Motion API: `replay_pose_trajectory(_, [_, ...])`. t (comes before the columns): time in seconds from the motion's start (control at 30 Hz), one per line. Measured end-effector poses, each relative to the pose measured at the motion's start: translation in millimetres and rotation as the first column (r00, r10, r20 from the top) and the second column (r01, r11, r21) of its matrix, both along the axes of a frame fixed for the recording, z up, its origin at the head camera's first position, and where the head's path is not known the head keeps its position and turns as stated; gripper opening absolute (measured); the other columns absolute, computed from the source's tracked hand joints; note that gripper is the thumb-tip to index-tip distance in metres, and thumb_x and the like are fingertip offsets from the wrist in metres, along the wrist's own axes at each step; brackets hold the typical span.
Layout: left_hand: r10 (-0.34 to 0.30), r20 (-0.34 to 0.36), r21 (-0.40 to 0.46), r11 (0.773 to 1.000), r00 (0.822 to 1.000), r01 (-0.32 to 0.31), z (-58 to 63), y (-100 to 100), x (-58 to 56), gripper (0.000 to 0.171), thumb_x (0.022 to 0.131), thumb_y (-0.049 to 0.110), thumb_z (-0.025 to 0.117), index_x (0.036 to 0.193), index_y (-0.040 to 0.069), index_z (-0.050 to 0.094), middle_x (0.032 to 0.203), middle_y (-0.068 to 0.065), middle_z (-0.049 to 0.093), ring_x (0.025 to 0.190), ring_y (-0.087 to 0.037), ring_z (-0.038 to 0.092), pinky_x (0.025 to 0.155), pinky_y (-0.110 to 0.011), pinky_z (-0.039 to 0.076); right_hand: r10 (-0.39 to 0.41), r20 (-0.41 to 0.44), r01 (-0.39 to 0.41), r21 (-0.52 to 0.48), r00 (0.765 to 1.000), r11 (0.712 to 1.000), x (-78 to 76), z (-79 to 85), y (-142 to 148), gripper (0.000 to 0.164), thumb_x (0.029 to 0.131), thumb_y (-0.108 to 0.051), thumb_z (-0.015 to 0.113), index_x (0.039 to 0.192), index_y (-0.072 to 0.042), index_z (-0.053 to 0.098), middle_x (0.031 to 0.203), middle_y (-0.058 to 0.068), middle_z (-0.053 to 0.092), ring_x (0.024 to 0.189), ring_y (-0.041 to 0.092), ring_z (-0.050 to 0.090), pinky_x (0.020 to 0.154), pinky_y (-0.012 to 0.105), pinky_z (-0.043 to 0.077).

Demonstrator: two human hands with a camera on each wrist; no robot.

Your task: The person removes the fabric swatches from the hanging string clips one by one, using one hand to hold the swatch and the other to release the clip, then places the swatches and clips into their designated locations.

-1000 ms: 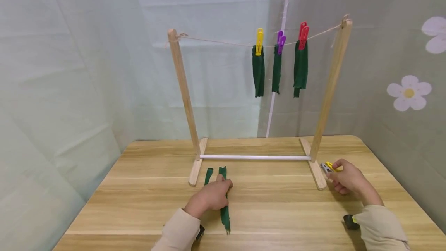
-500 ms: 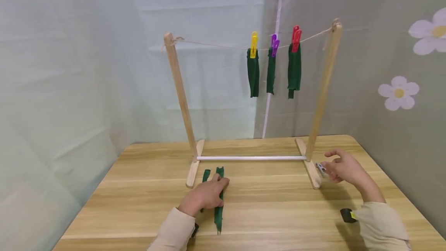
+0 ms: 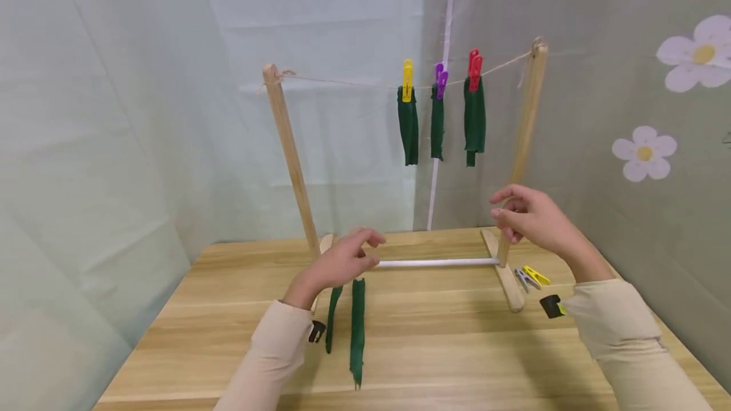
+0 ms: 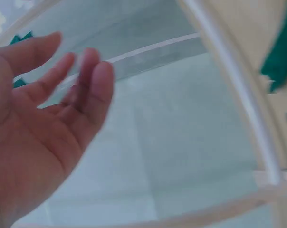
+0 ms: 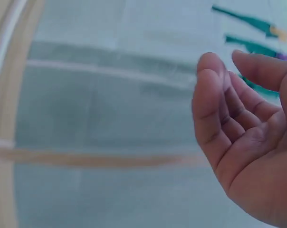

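My left hand point(image 3: 344, 259) is raised above the table, fingers loosely bent, and the left wrist view shows its palm holding nothing. Below it lie a long green cloth strip point(image 3: 357, 332) and a thinner green strip point(image 3: 333, 319). My right hand point(image 3: 531, 217) hovers before the rack's right post, also holding nothing, thumb and fingertips apart. Three green cloth pieces hang from the string: one under a yellow clothespin point(image 3: 407, 81), one under a purple clothespin point(image 3: 441, 82), one under a red clothespin point(image 3: 475, 71). A grey clothespin point(image 3: 526, 280) and another yellow clothespin point(image 3: 537, 275) lie on the table.
The wooden rack's left post point(image 3: 291, 160) and right post point(image 3: 531, 113) carry the string. A white rod point(image 3: 440, 263) joins their feet low down. Pale curtain point(image 3: 342, 18) hangs behind the table point(image 3: 434, 347).
Both hands have lifted off the table. My left hand has let go of the long green strip, and my right hand has left the grey and yellow clothespins. The head view has shifted slightly.
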State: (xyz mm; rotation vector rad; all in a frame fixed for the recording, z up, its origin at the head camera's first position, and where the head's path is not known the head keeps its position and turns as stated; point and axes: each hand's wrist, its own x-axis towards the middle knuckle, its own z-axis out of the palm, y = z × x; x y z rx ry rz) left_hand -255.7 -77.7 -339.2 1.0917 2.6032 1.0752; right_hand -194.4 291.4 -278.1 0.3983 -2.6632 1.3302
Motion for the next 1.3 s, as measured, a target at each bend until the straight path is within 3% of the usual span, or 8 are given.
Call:
replay_pose_trajectory(0.17, [0.006, -0.012, 0.287, 0.958, 1.0, -0.002, 39.8, 21, -16.1, 0.022, 0.102, 0.01, 0.057, 0.124, 0.004, 0.058, 0.123, -0.011, 0.059, 0.106, -0.026, 0.059, 0.088, -0.042, 0.051, 0.031, -0.113, -0.029, 0.016, 0.993, 0.999, -9.5, 36.8, -33, 0.017, 0.101, -0.012, 0.062, 0.115, -0.001, 0.062, 0.083, 0.014, 0.062, 0.064, 0.027, 0.062, 0.06, 0.035, 0.057])
replay_pose_trajectory(0.33, [0.051, -0.038, 0.571, 0.821, 0.998, -0.021, 83.7, 48, -32.6, 0.029, 0.098, 0.001, 0.058, 0.126, -0.003, 0.058, 0.132, -0.013, 0.056, 0.125, -0.027, 0.051, 0.102, -0.043, 0.045, -0.003, -0.275, 0.004, 0.004, 0.961, 1.0, -16.7, 86.9, -74, 0.014, 0.102, -0.011, 0.061, 0.109, 0.0, 0.064, 0.087, 0.015, 0.064, 0.066, 0.027, 0.063, 0.061, 0.03, 0.056])
replay_pose_trajectory(0.43, [0.046, -0.008, 0.642, 0.767, 0.999, -0.03, 105.5, 59, -40.8, 0.039, 0.098, 0.003, 0.058, 0.137, 0.003, 0.057, 0.144, -0.004, 0.051, 0.137, -0.022, 0.042, 0.108, -0.044, 0.04, -0.03, -0.339, 0.031, -0.003, 0.94, 1.0, -23.4, 120.5, -98, 0.019, 0.102, -0.014, 0.06, 0.116, -0.003, 0.064, 0.102, 0.011, 0.065, 0.072, 0.03, 0.065, 0.064, 0.031, 0.057])
replay_pose_trajectory(0.57, [0.036, 0.044, 0.664, 0.746, 0.998, -0.056, 125.7, 70, -46.8, 0.045, 0.1, 0.004, 0.055, 0.144, 0.01, 0.056, 0.149, 0.004, 0.049, 0.141, -0.016, 0.035, 0.112, -0.042, 0.035, -0.044, -0.311, 0.055, 0.026, 0.949, 0.998, -35.7, 159.4, -124, 0.041, 0.101, -0.022, 0.058, 0.142, -0.015, 0.054, 0.134, 0.004, 0.055, 0.08, 0.028, 0.068, 0.071, 0.035, 0.057])
replay_pose_trajectory(0.73, [0.096, 0.118, 0.694, 0.704, 0.988, -0.151, 134.9, 80, -49.2, 0.04, 0.099, 0.001, 0.055, 0.138, 0.005, 0.061, 0.141, -0.001, 0.057, 0.133, -0.016, 0.046, 0.107, -0.037, 0.041, -0.043, -0.171, 0.042, -0.011, 0.984, 0.999, -56.4, 183.5, -143, 0.064, 0.101, -0.025, 0.059, 0.159, -0.023, 0.032, 0.16, -0.001, 0.033, 0.085, 0.027, 0.07, 0.074, 0.033, 0.058])
replay_pose_trajectory(0.97, [0.103, 0.167, 0.774, 0.602, 0.981, -0.195, 134.6, 95, -47.8, 0.022, 0.097, 0.0, 0.064, 0.117, -0.004, 0.071, 0.119, -0.011, 0.067, 0.109, -0.024, 0.064, 0.096, -0.033, 0.05, -0.064, -0.127, 0.067, 0.022, 0.99, 0.998, -68.7, 189.9, -141, 0.049, 0.104, -0.016, 0.053, 0.152, -0.012, 0.043, 0.124, 0.012, 0.057, 0.075, 0.027, 0.068, 0.07, 0.032, 0.059])
replay_pose_trajectory(1.1, [0.119, 0.168, 0.804, 0.558, 0.979, -0.206, 130.3, 102, -45.8, 0.014, 0.095, 0.001, 0.068, 0.107, -0.006, 0.072, 0.108, -0.011, 0.069, 0.099, -0.024, 0.066, 0.091, -0.031, 0.053, -0.083, -0.112, 0.091, 0.067, 0.99, 0.994, -67.5, 192.1, -135, 0.045, 0.105, -0.016, 0.054, 0.148, -0.009, 0.048, 0.121, 0.011, 0.058, 0.075, 0.026, 0.069, 0.069, 0.031, 0.059])
replay_pose_trajectory(1.3, [0.19, 0.143, 0.814, 0.536, 0.971, -0.225, 126.5, 102, -43.2, 0.007, 0.095, -0.001, 0.067, 0.102, -0.001, 0.07, 0.1, -0.009, 0.066, 0.093, -0.024, 0.064, 0.087, -0.032, 0.053, -0.052, -0.088, 0.064, 0.131, 0.995, 0.989, -66.5, 198.9, -130, 0.047, 0.103, -0.02, 0.058, 0.148, -0.006, 0.048, 0.125, 0.011, 0.058, 0.072, 0.025, 0.071, 0.069, 0.032, 0.059])
